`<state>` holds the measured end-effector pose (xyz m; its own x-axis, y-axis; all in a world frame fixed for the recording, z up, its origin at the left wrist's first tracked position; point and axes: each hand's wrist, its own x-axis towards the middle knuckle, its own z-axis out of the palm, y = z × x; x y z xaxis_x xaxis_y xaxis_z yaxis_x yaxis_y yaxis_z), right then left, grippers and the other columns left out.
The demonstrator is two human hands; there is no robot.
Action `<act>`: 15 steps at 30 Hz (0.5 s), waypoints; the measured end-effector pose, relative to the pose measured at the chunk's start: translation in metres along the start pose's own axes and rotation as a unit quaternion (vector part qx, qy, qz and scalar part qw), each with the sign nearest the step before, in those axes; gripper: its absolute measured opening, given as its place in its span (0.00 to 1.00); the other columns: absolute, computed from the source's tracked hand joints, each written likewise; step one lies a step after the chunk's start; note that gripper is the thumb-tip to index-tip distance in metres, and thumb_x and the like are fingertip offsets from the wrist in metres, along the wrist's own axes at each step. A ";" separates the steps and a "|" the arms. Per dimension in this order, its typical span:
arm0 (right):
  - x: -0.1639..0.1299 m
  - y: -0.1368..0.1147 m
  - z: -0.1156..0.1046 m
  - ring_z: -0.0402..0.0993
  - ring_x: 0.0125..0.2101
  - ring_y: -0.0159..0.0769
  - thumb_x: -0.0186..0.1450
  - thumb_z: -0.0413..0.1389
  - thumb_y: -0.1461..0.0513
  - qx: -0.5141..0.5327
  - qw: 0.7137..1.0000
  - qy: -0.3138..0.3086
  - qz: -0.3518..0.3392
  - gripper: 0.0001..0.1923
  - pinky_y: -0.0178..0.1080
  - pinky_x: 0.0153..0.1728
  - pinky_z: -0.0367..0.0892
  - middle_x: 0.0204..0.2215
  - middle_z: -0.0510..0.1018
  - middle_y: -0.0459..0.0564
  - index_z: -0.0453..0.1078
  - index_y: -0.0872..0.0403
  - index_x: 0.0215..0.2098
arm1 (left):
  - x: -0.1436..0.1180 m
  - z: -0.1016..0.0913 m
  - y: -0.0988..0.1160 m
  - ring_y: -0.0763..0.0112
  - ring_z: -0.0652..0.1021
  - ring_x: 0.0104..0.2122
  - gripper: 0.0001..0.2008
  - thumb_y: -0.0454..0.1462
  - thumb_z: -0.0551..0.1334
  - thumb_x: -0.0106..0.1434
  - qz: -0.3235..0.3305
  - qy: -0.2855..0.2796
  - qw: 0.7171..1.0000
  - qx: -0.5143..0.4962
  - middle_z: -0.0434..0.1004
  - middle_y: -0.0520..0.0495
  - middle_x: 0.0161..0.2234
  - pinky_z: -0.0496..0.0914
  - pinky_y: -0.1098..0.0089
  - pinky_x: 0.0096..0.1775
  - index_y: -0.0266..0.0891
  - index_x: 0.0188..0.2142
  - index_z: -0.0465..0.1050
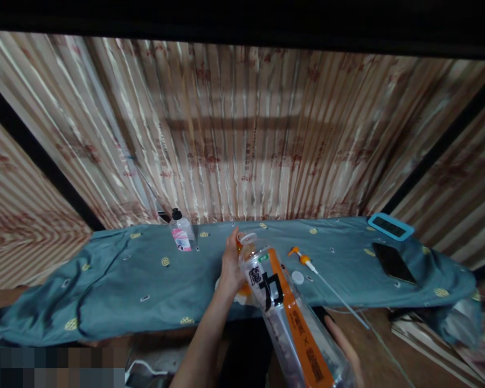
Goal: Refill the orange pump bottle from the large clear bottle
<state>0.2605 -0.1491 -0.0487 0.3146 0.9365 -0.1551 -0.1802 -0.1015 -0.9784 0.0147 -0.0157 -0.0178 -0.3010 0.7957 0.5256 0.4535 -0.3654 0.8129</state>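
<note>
Up at the near edge of the surface, the left hand curls its fingers around the neck of a tilted bottle, while the right hand cups the bottle's base lower down, near the body. Open cloth lies to the left and far side. A soap bottle stands far left; a pump, cap and phone lie right.

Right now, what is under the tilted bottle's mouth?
The left hand grips something orange beneath the big bottle; the right hand supports its base. Hand and bottle hide what the orange thing is.
</note>
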 end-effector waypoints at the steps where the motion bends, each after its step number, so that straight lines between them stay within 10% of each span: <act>1: 0.006 0.002 -0.003 0.85 0.45 0.53 0.63 0.62 0.42 0.005 1.000 0.012 0.005 0.23 0.55 0.51 0.78 0.39 0.86 0.53 0.79 0.47 0.48 | -0.001 0.001 0.000 0.51 0.77 0.58 0.38 0.39 0.68 0.58 0.001 0.001 1.000 -0.003 0.76 0.40 0.59 0.70 0.47 0.63 0.45 0.66 0.59; 15: 0.058 0.006 -0.050 0.87 0.39 0.56 0.55 0.68 0.41 0.018 0.986 -0.101 0.134 0.23 0.55 0.43 0.83 0.36 0.88 0.50 0.81 0.47 0.39 | -0.005 0.018 0.005 0.52 0.79 0.53 0.32 0.39 0.62 0.65 0.033 0.048 0.998 0.007 0.76 0.40 0.53 0.74 0.49 0.59 0.47 0.67 0.58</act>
<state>0.3244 -0.1122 -0.0703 0.0603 0.9258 -0.3732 -0.2654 -0.3456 -0.9001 0.0337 -0.0126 -0.0209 -0.3478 0.7200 0.6006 0.4871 -0.4086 0.7719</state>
